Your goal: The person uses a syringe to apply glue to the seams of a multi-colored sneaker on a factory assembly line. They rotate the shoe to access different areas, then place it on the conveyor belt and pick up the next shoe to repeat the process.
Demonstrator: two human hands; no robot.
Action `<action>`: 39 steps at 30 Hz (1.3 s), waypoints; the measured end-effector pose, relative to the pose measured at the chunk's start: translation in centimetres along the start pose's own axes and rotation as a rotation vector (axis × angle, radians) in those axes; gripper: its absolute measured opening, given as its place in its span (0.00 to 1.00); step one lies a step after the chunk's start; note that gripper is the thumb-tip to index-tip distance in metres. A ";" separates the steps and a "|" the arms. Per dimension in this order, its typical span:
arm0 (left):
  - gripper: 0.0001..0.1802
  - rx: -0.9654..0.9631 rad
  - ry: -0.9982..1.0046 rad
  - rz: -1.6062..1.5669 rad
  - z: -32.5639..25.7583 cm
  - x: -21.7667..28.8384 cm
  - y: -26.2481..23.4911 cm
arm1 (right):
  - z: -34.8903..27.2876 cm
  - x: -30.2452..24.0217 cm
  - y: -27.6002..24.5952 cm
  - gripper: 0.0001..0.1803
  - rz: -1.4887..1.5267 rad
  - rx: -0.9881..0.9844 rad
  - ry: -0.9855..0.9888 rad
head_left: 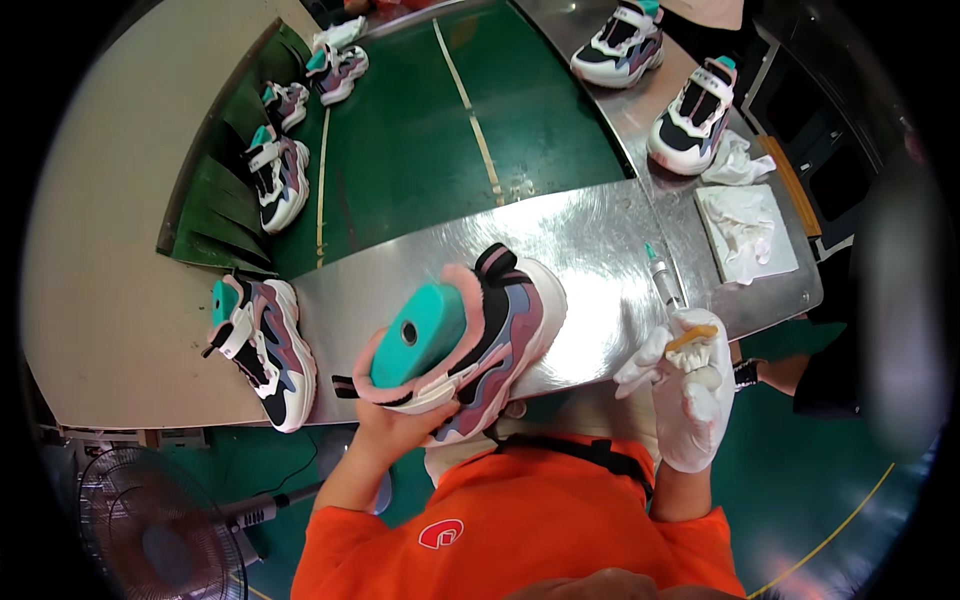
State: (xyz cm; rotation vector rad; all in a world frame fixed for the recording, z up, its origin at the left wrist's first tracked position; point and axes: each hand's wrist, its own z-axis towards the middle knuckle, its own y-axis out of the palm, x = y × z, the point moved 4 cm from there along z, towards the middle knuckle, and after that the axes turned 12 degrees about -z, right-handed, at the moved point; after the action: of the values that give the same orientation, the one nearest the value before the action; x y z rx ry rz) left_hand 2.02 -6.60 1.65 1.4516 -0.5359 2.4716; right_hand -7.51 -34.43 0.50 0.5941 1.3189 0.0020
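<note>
My left hand (405, 432) is wrapped around the heel and sole side of a sneaker (505, 335), holding it tilted above the metal table's near edge. The sneaker is pink, purple, white and black, with a pink fuzzy collar and a teal shoe last (422, 335) filling its opening. On the right, my right hand (690, 400) wears a white glove. Its curled fingers hold a small yellowish-brown piece (692, 338), whose exact kind I cannot make out. Just beyond these fingers, a slim clear tube with a teal tip (660, 275) lies on the metal.
Another sneaker (265, 350) stands at the table's left. Several more line the green belt's (400, 140) left side, and two sneakers (692, 118) stand far right. A white cloth (745, 228) lies on a pad at right. A fan (160, 530) is lower left; someone stands at right.
</note>
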 end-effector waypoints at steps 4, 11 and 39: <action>0.46 0.156 -0.227 -0.218 -0.9 0.1 -0.1 | -0.2 -0.7 1.4 0.42 -0.044 0.002 -0.032; 0.41 0.078 0.127 0.003 -0.8 0.5 -0.8 | -0.5 -0.8 1.6 0.37 -0.133 0.056 -0.056; 0.44 0.212 -0.251 -0.402 -0.9 1.6 0.2 | 0.4 -1.9 2.7 0.36 -0.042 0.102 -0.250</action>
State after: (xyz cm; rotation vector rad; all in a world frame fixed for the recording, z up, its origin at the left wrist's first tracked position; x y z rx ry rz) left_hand 0.46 -6.44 2.63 1.7611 -0.0111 2.0936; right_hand -6.83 -32.92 3.34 0.6315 1.0927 -0.1697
